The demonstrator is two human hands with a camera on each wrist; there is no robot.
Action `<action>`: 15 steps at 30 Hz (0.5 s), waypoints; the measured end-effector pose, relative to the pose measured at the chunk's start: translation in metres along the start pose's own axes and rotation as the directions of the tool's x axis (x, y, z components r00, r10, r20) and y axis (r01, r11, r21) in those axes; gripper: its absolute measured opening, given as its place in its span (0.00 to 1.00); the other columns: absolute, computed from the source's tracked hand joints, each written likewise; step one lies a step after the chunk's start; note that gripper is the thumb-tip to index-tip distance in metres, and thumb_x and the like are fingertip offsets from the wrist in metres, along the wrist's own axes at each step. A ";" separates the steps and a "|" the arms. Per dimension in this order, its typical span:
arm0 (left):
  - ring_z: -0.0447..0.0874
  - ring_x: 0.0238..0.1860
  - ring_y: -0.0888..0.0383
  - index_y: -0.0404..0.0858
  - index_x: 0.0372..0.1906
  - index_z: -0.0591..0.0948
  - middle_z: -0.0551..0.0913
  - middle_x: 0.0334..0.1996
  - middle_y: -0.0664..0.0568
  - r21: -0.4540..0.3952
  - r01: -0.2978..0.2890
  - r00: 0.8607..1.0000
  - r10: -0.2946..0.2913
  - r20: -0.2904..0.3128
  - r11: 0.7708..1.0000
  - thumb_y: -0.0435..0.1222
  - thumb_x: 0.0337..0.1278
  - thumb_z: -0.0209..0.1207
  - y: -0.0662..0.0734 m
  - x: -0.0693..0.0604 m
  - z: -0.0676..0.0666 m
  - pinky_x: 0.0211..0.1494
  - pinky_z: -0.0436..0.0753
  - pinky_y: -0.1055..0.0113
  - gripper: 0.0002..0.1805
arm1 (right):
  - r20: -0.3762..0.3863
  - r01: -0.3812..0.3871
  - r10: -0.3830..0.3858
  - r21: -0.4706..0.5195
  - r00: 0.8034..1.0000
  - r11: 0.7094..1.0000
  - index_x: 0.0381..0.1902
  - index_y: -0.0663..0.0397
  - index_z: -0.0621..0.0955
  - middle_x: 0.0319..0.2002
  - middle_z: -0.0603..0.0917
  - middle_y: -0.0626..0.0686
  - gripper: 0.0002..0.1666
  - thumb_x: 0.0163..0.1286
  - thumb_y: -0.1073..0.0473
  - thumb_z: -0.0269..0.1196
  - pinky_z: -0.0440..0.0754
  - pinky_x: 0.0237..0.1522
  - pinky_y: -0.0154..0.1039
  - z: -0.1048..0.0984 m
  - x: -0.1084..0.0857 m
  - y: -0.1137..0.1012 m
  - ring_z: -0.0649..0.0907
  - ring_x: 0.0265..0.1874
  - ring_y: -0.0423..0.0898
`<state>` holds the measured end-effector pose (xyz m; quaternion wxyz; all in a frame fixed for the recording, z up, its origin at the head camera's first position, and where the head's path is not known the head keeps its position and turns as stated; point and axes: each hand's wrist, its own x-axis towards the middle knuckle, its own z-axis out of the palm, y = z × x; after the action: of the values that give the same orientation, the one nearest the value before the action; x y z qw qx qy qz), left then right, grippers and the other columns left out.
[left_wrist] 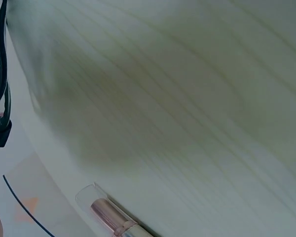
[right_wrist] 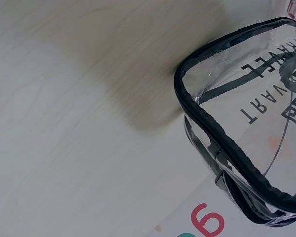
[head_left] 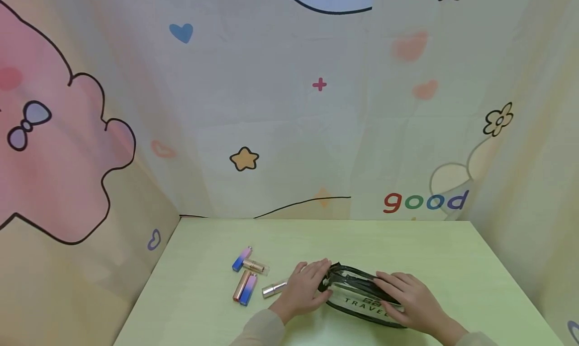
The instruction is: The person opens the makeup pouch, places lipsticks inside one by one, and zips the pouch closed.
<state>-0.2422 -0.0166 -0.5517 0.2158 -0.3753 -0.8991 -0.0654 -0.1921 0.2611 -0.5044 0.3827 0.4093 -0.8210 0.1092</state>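
A clear toiletry bag (head_left: 357, 300) with black trim and the word "TRAVEL" lies on the table in the head view. My left hand (head_left: 302, 291) grips its left end, fingers over the top corner and thumb at the front. At the right side, my right hand (head_left: 413, 301) holds the bag with fingers over the top edge and thumb against the front face. The right wrist view shows the bag's rounded end (right_wrist: 212, 128) close up, without the hand. Just left of my left hand lies a silver lipstick tube (head_left: 274, 288), its right end partly hidden.
Farther left lie two pink-and-blue lipsticks (head_left: 249, 289), a rose-gold one (head_left: 242, 285) and one with a clear cap (head_left: 256, 266). A patterned curtain (head_left: 280, 119) stands behind the pale table (head_left: 190, 265) and along both sides.
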 end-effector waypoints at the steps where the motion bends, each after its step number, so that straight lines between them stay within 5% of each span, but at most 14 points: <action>1: 0.66 0.60 0.59 0.45 0.67 0.52 0.65 0.62 0.54 -0.006 0.002 1.000 -0.002 0.001 1.000 0.57 0.57 0.41 0.001 0.000 0.001 0.61 0.64 0.59 0.36 | -0.013 0.005 -0.005 0.005 1.000 1.000 0.45 0.51 0.80 0.44 0.82 0.50 0.22 0.59 0.45 0.55 0.75 0.33 0.40 0.000 -0.001 0.000 0.80 0.34 0.44; 9: 0.70 0.55 0.63 0.44 0.68 0.50 0.73 0.55 0.58 -0.009 -0.001 1.000 0.001 -0.010 1.000 0.55 0.57 0.43 0.006 0.003 0.002 0.59 0.66 0.63 0.37 | -0.017 -0.010 0.010 0.021 1.000 1.000 0.44 0.52 0.81 0.45 0.81 0.49 0.22 0.58 0.46 0.54 0.74 0.36 0.37 -0.002 -0.005 0.002 0.79 0.34 0.42; 15: 0.76 0.46 0.65 0.41 0.66 0.56 0.79 0.45 0.60 0.007 -0.049 0.994 0.050 -0.102 0.999 0.51 0.56 0.47 0.007 0.005 0.002 0.54 0.68 0.69 0.35 | -0.012 -0.023 0.023 0.024 1.000 0.999 0.44 0.53 0.81 0.45 0.82 0.49 0.22 0.58 0.46 0.54 0.73 0.37 0.36 -0.003 -0.006 0.002 0.79 0.35 0.42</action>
<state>-0.2412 -0.0076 -0.5519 0.2639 -0.3930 -0.8775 -0.0769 -0.1895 0.2675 -0.5062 0.3815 0.4036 -0.8220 0.1258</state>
